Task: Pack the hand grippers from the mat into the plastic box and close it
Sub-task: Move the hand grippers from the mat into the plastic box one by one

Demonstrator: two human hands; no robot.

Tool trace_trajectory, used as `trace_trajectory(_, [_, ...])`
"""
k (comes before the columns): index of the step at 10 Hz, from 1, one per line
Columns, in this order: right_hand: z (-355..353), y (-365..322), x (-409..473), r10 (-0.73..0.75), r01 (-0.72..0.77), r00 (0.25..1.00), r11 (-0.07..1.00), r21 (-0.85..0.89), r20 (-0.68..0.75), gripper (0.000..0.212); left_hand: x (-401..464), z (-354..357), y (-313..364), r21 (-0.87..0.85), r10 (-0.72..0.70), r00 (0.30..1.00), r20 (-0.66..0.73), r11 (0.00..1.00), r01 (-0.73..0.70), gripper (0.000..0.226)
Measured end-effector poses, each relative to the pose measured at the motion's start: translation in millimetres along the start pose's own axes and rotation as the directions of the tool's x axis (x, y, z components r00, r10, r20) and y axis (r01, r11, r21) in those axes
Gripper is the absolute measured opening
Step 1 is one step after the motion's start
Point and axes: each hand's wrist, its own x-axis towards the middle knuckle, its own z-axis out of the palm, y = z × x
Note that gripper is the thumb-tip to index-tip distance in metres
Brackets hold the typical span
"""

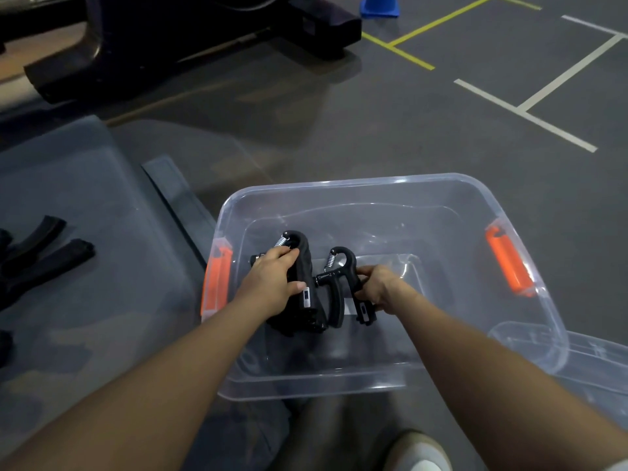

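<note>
Clear plastic box (530, 338), left hand (272, 283) and right hand (382, 288) each clasping black hand grippers (334, 287), bases hidden

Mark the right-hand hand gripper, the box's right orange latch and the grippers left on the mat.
Right hand gripper (334, 294), head view: on its black handle.
Right orange latch (506, 263), head view: on its middle.
Grippers on mat (47, 263), head view: on a black handle.

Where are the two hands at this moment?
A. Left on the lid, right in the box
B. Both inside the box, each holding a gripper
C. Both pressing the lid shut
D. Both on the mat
B: the left hand and right hand each hold a black gripper inside the open box.
</note>
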Motion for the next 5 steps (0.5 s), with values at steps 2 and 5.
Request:
trace_trajectory(2, [4, 0, -11, -0.096, 0.109, 0.994, 0.952, -0.285, 0.058, 0.045, 1, 0, 0, 0.013, -0.003, 1.0, 0.008, 1.0, 0.002, 0.067])
trace_trajectory(5, [0, -3, -16, 0.094, -0.035, 0.993, 0.818, -0.575, 0.073, 0.055, 1, 1, 0, -0.006, 0.006, 0.999, 0.032, 1.0, -0.005, 0.066])
